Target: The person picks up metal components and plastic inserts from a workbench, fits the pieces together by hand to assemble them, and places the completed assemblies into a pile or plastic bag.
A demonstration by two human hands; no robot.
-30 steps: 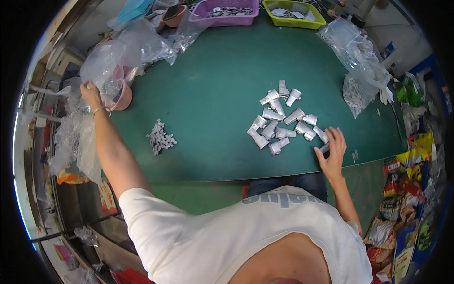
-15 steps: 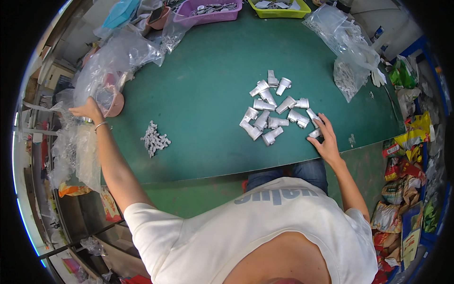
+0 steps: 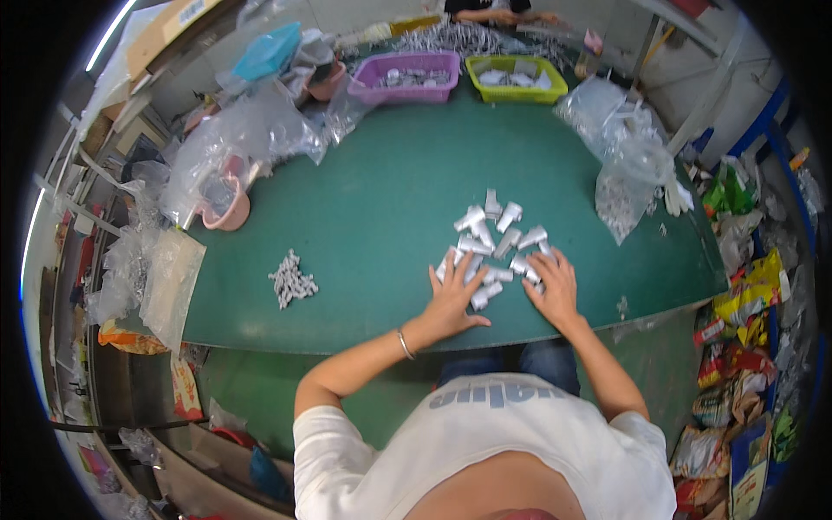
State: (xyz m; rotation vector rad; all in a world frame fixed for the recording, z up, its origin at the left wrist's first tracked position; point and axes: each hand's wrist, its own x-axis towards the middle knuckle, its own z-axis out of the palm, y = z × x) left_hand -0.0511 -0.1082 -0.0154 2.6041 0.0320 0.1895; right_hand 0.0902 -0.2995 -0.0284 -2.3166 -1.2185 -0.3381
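Several silvery metal fittings (image 3: 507,241), short tubes with a wider end, lie in a loose cluster on the green table (image 3: 373,199). My left hand (image 3: 451,303) rests over the near left side of the cluster, fingers spread on the fittings and hiding some of them. At the cluster's right side is my right hand (image 3: 555,288), its fingers apart and touching the fittings there. Neither hand has anything closed in it. To the left, by itself, sits a small heap of little grey metal parts (image 3: 293,279).
A purple basin (image 3: 407,98) and a yellow-green basin (image 3: 517,94) with parts stand at the far edge. Clear plastic bags (image 3: 620,186) lie at right, more bags (image 3: 251,130) and a pink basket (image 3: 227,212) at left. Another person's arm (image 3: 485,15) shows at the far end.
My left hand has come from the pink basket at the left to the metal fittings. My right hand has shifted left along the cluster. The view has tilted up, showing more of the far end.
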